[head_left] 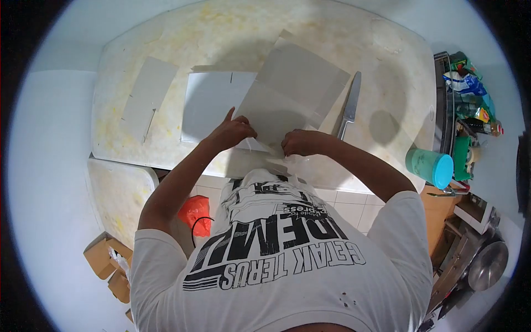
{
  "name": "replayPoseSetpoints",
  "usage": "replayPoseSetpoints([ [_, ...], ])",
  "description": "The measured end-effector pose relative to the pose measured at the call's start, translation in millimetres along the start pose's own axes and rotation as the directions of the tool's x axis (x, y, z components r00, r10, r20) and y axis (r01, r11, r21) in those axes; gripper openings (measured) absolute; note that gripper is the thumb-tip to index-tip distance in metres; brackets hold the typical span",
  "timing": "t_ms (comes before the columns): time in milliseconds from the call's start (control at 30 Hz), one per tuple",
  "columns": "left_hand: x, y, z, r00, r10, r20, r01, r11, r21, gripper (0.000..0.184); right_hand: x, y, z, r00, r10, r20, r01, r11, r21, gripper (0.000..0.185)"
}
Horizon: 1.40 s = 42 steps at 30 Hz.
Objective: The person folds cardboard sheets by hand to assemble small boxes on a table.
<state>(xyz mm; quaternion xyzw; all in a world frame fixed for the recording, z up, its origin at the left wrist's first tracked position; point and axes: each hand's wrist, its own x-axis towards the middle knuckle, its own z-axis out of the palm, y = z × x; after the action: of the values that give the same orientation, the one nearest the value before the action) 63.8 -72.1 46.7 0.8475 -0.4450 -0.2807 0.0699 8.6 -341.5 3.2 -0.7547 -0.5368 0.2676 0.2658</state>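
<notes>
A large grey cardboard sheet (296,83) lies tilted at the middle of the table's near side, with faint crease lines across it. At its near left corner my left hand (235,131) is closed in a pinch, one finger sticking out. My right hand (301,143) pinches its near edge, fingers curled down. Between the hands a pale, thin flap or strip (259,145) shows; whether it is film, tape or part of the sheet I cannot tell. Partly under the grey sheet is a white cardboard sheet (207,102) with a short dark slit.
A knife (352,99) lies right of the sheets. At the left is a smaller grey cardboard piece (150,91) with a slit. A turquoise-lidded container (428,166) is at the table's right edge, near a rack of bottles and packets (470,99). A red plastic bag (196,216) sits below.
</notes>
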Motion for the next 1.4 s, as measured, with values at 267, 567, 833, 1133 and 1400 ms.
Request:
replayPoseSetpoints([
  [267,4,-8,1,1.0,0.026,0.016,-0.026,1.0,-0.017,0.019,-21,-31,-11,0.973,0.138,-0.185,-0.17,0.97,-0.172,0.008],
  [567,-9,-54,10,0.983,0.061,-0.175,-0.112,0.948,-0.297,0.012,-7,-26,17,0.96,0.26,-0.107,-0.274,0.948,-0.159,0.006],
  [833,-16,-55,32,0.869,-0.017,-0.495,-0.138,0.951,-0.276,0.032,77,-60,0,0.707,0.475,-0.523,-0.452,0.873,0.183,0.025],
  [1133,-20,1,56,0.596,-0.767,-0.238,0.185,0.419,-0.889,0.034,129,-57,-1,0.578,0.707,-0.408,-0.424,0.687,0.59,0.019],
  [1400,-18,1,52,0.554,-0.716,-0.424,0.093,0.56,-0.823,0.018,130,10,-53,0.639,0.511,-0.575,-0.598,0.8,0.047,0.025],
])
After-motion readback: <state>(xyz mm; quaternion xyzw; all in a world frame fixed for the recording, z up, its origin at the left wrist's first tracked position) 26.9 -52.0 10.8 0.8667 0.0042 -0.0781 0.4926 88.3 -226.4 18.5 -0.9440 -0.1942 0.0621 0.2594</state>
